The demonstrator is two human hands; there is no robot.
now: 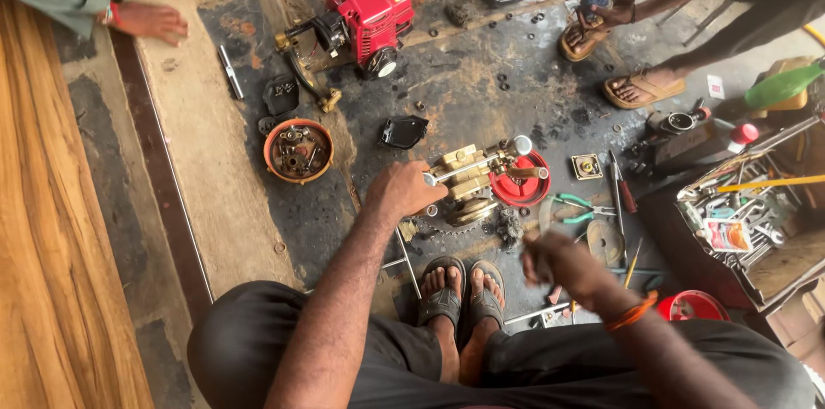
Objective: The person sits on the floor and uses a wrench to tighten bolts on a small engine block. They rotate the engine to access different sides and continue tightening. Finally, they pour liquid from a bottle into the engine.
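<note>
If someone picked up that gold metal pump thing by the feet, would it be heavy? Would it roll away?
The brass pump looks like thick solid metal, so it is probably heavy for its size. Its blocky body likely will not roll, though the left hand steadying it hints it could tip. The oily black floor suggests it may be slippery.

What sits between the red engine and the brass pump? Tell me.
In the head view, a small black cover lies on the oily floor between red engine and brass pump.

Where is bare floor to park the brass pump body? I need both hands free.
Open patches: the pale concrete strip between the wooden boards and the round orange bowl of small parts; also the dark floor between the red engine and the brass pump body. Crowded: around the left hand, right hand and toolbox.
</note>
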